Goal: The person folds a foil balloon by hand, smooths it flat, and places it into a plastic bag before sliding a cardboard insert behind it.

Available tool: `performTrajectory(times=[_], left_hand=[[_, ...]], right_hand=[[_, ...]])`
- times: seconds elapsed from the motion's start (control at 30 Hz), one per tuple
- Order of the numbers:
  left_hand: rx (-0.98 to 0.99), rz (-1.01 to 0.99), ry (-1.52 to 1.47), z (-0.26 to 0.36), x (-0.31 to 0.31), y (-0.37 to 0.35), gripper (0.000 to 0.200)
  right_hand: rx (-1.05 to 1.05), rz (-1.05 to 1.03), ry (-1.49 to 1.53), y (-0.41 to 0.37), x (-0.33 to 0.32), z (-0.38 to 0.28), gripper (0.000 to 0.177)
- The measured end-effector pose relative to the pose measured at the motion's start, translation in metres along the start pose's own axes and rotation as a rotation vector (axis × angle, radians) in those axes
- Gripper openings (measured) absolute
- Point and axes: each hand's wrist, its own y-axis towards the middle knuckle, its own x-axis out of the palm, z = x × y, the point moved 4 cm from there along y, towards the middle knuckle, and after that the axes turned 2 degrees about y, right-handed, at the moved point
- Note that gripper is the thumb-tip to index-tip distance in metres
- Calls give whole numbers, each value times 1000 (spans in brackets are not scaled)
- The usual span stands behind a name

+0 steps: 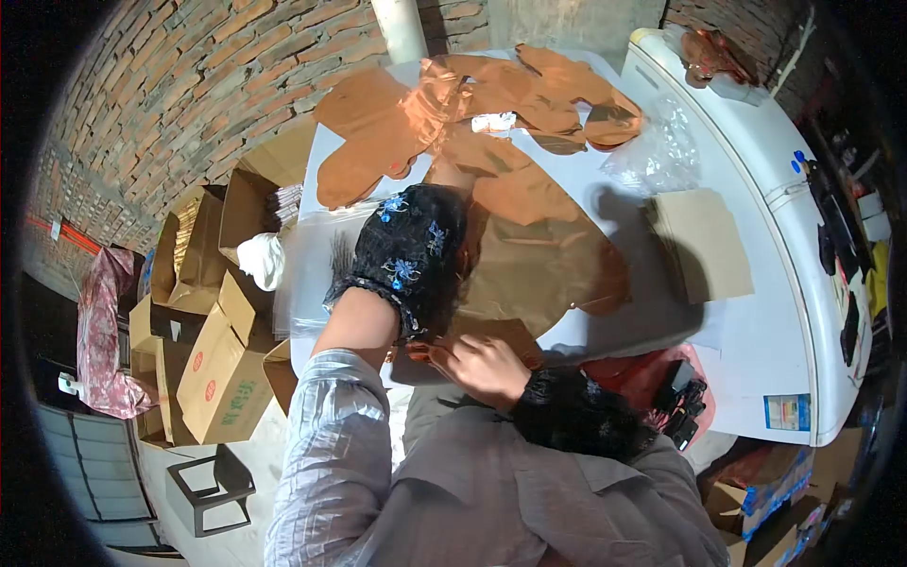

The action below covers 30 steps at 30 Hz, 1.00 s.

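Note:
A large flat copper-coloured foil balloon [539, 274], uninflated, lies in front of me across the table's near half. My right hand [482, 367] is closed at its near edge, with the fingertips pinching the foil. My left hand [453, 178] reaches over the balloon's far left part. Its fingers are hidden behind the black sleeve cover [411, 250] with blue flowers, so their grip does not show. Beyond lie more flat foil balloons [368, 123] with rounded lobes, some overlapping. A small white label or packet [493, 123] rests among them.
A clear plastic bag [661, 151] and a beige cardboard sheet [704, 244] lie at the table's right. Beside it stands a white fridge-like cabinet [756, 180]. Open cardboard boxes [222, 364] and a dark stool [213, 491] are at left. A red bag [652, 373] sits near my right forearm.

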Motion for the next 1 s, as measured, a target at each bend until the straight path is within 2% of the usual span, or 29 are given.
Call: performTrajectory(times=[0.1, 0.2, 0.3, 0.4, 0.5, 0.6, 0.67, 0.8, 0.9, 1.0], left_hand=[[-38, 39, 27, 3, -4, -2, 28], [-83, 83, 49, -3, -5, -8, 30], [-131, 135, 69, -2, -9, -17, 33], [-173, 184, 87, -1, -12, -22, 36], [-207, 221, 100, -1, -14, -26, 39], [-237, 255, 110, -3, -12, -26, 42], [-261, 279, 114, -3, -8, -21, 44], [-250, 274, 112, -3, -8, -17, 49], [-189, 187, 89, 1, -14, -15, 46], [-147, 201, 74, 11, -16, -14, 36]], right_hand=[[27, -13, 68, 9, 9, 2, 18], [142, 40, 180, 17, 10, 4, 17], [33, 117, 99, 26, -1, -1, 16], [63, 117, 129, 27, 7, 0, 17], [185, -84, 138, 24, 16, 2, 19], [57, -19, 82, 27, 5, -3, 21], [57, 31, 127, 27, 8, 1, 21], [90, 10, 155, 31, 6, 3, 23], [106, 55, 206, 30, 11, 4, 22], [121, 77, 219, 29, 18, 7, 22]])
